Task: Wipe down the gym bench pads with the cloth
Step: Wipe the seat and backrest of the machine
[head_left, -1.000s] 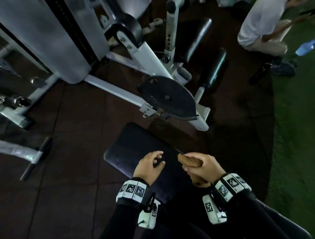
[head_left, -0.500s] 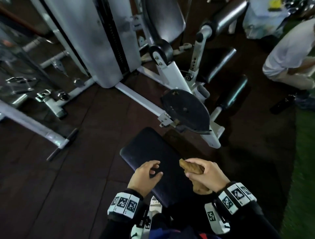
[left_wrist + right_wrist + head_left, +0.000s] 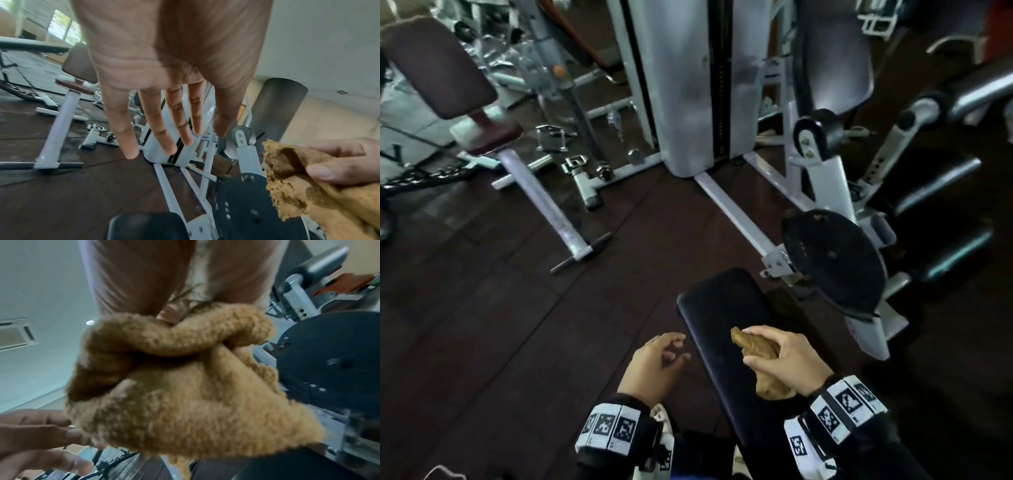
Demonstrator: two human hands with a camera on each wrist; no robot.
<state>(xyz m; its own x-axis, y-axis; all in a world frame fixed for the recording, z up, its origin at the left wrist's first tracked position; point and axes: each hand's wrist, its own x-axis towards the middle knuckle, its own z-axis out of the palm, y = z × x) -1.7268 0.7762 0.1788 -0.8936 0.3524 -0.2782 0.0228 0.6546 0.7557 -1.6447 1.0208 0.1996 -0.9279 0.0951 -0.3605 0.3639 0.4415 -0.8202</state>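
Note:
A black bench pad (image 3: 719, 315) runs from the middle of the head view toward my body; its end also shows in the left wrist view (image 3: 144, 225). My right hand (image 3: 780, 356) hovers over the pad and grips a bunched tan cloth (image 3: 756, 346), which fills the right wrist view (image 3: 185, 386) and shows at the right of the left wrist view (image 3: 298, 186). My left hand (image 3: 657, 363) floats just left of the pad's edge, fingers (image 3: 168, 126) spread and relaxed, holding nothing and touching nothing.
A white weight machine (image 3: 698, 85) with a black round plate (image 3: 828, 260) stands just beyond the pad. A brown-padded bench (image 3: 438, 65) and white floor bars (image 3: 548, 209) lie at the left. Dark rubber flooring (image 3: 500, 325) surrounds the bench.
My left hand has come off the pad and drifted left past its edge. The view has tilted up and left. The right hand keeps the cloth over the pad.

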